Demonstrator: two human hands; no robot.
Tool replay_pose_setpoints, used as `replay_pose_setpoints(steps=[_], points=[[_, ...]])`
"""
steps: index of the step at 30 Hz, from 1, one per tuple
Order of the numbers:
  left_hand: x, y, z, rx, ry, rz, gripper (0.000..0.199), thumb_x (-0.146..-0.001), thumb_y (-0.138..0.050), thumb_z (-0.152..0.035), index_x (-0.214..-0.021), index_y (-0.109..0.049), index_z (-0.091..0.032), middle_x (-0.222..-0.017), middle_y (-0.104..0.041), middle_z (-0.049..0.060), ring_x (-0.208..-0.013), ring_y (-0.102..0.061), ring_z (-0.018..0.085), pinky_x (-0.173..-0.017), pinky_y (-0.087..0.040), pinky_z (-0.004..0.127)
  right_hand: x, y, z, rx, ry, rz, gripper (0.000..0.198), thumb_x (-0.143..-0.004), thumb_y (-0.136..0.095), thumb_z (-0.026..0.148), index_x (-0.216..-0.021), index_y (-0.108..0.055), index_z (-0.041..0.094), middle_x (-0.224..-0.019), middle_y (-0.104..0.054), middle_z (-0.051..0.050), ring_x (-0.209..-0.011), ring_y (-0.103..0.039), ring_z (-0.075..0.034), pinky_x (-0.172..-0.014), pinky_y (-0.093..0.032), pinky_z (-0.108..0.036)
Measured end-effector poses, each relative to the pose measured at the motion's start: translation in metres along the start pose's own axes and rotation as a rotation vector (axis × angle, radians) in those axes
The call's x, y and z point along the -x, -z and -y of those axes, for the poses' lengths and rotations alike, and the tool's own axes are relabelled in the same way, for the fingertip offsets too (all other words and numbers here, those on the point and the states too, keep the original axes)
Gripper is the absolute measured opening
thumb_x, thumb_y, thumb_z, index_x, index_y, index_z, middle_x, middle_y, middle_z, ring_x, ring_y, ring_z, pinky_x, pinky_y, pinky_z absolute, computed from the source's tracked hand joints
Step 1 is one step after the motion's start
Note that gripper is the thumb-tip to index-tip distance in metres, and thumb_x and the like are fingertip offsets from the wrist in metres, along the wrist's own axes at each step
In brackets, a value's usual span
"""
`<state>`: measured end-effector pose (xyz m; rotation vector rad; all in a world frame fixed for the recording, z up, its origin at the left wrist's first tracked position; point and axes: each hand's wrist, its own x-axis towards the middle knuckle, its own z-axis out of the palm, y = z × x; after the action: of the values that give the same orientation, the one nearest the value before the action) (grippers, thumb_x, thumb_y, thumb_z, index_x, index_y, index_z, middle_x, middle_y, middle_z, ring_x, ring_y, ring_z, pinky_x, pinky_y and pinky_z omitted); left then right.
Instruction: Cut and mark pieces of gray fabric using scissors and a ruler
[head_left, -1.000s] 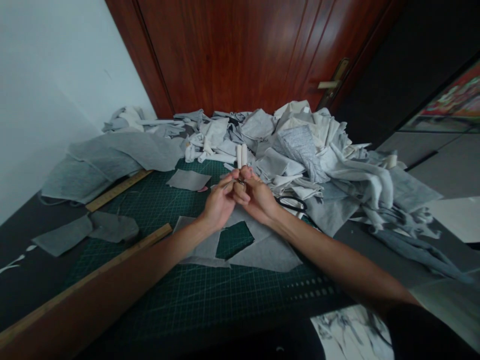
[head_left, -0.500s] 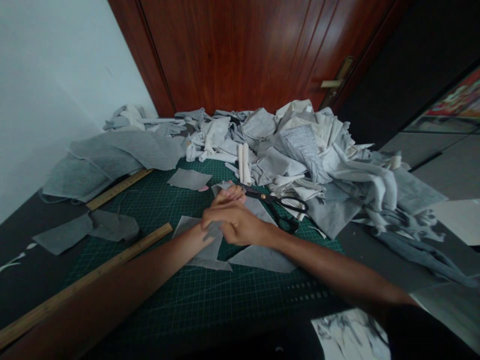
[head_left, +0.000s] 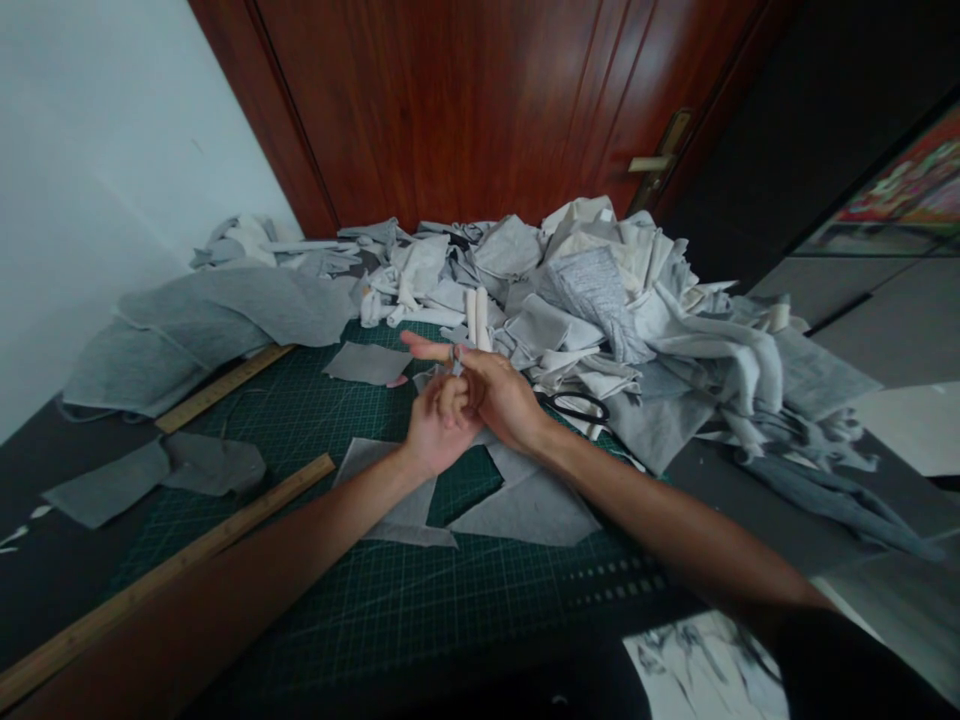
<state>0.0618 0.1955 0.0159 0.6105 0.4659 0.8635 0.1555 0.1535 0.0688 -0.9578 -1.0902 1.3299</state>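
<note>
My left hand [head_left: 436, 428] is raised over the cutting mat [head_left: 360, 610], palm up. One finger points out to the left, while the others curl loosely towards the palm. Pressed against it from the right is my right hand [head_left: 510, 402], its thumb and fingers closed around the base of that outstretched finger. A small grey bit [head_left: 455, 360] shows between them; I cannot make out what it is. Beneath the hands lie grey fabric pieces [head_left: 529, 510]. Behind my right wrist, black-handled scissors [head_left: 577, 406] show one loop; their blades are hidden.
A heap of grey and cream fabric scraps [head_left: 517, 250] runs along the back and right. Larger grey cloth [head_left: 225, 310] lies at the left. A long wooden ruler [head_left: 180, 570] crosses the left front; another ruler [head_left: 225, 385] is farther back. A wooden door [head_left: 465, 100] stands behind.
My right hand has slid from the left wrist up to the fingers. My left hand has turned palm up with one finger stretched out. The view has shifted slightly.
</note>
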Motion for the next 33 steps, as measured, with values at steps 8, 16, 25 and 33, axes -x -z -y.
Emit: replay_pose_setpoints(steps=[8,16,25,33], points=[[0.004,-0.009,-0.006,0.109,0.026,0.057,0.027,-0.094,-0.047,-0.020,-0.069,-0.056,-0.017,-0.059,-0.045,-0.002,-0.050,-0.043,0.010,-0.052,-0.043,0.023,-0.008,0.029,0.002,0.228,0.175,-0.082,0.048,-0.094,-0.058,0.063,-0.101,-0.077,0.019,-0.050,-0.049,0.006,-0.047,-0.046,-0.013,-0.049,-0.041,-0.024],[0.006,-0.007,0.003,-0.126,0.019,0.137,0.047,-0.092,-0.068,-0.057,-0.072,-0.048,-0.019,-0.060,-0.037,-0.008,-0.046,-0.029,0.006,-0.043,-0.031,0.017,-0.016,0.052,-0.010,0.409,0.245,0.001,0.047,-0.093,-0.057,0.060,-0.079,-0.070,0.017,-0.062,-0.049,0.005,-0.052,-0.037,-0.009,-0.049,-0.032,-0.024],[0.007,-0.009,0.008,-0.319,-0.124,0.120,0.038,-0.083,-0.075,-0.049,-0.075,-0.055,-0.018,-0.057,-0.033,-0.011,-0.043,-0.024,0.004,-0.041,-0.025,0.017,-0.016,0.060,-0.015,0.436,0.187,0.152,0.052,-0.098,-0.055,0.062,-0.081,-0.071,0.016,-0.058,-0.045,0.006,-0.053,-0.043,-0.009,-0.050,-0.032,-0.022],[0.007,0.000,0.008,-0.498,-0.256,0.133,0.036,-0.086,-0.063,-0.041,-0.061,-0.051,-0.019,-0.054,-0.031,-0.008,-0.043,-0.028,0.006,-0.044,-0.023,0.022,-0.017,0.064,-0.012,0.391,0.212,0.212,0.042,-0.100,-0.061,0.055,-0.102,-0.078,0.017,-0.065,-0.062,0.004,-0.053,-0.045,-0.008,-0.049,-0.035,-0.020]])
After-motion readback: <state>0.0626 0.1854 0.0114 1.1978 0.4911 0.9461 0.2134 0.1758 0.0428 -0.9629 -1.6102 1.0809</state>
